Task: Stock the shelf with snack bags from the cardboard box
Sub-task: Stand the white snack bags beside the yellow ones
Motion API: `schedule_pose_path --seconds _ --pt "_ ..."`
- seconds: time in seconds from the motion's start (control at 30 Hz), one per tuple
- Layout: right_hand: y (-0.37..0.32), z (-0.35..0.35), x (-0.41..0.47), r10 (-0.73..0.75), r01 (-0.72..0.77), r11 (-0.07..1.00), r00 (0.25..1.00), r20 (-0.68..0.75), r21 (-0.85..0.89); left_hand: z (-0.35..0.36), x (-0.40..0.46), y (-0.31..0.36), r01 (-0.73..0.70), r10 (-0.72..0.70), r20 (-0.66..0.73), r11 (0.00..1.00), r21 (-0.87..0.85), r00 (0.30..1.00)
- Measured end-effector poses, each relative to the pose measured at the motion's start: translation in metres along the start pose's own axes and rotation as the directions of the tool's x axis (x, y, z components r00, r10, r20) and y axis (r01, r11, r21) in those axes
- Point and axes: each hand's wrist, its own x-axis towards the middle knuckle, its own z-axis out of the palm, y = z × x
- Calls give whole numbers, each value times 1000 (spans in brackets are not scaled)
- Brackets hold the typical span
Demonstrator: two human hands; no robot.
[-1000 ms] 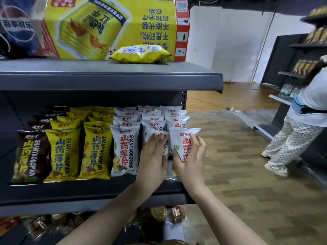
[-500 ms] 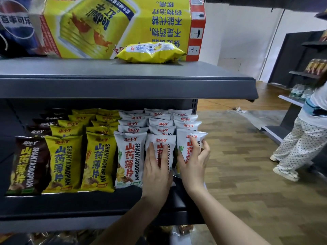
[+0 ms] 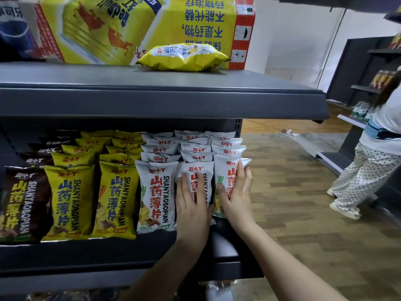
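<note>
Rows of upright snack bags fill the dark middle shelf (image 3: 108,253): brown at the left, yellow beside them, white at the right. My left hand (image 3: 192,205) presses flat, fingers straight, on the front white bag of the middle white row (image 3: 200,170). My right hand (image 3: 235,196) lies with straight fingers on the front white bag at the shelf's right end (image 3: 225,168). A third front white bag (image 3: 155,192) stands untouched to the left. The cardboard box is not in view.
On the top shelf (image 3: 152,101) lie a loose yellow snack bag (image 3: 184,57) and a big yellow carton (image 3: 141,25). More packets show on the shelf below. A person in spotted trousers (image 3: 368,170) stands at another rack to the right across the wood floor.
Both hands have stayed on the two rightmost front white bags and pushed them back upright into line. The view has moved closer and slightly left.
</note>
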Motion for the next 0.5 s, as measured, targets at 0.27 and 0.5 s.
schedule_pose_path --seconds 0.27,0.5 --pt "-4 -12 0 42 -44 999 995 87 24 -10 1 2 16 -18 76 1000 21 997" --pt "-16 -31 -23 15 -26 998 983 -183 -57 -34 -22 -8 -85 86 10 994 -62 996"
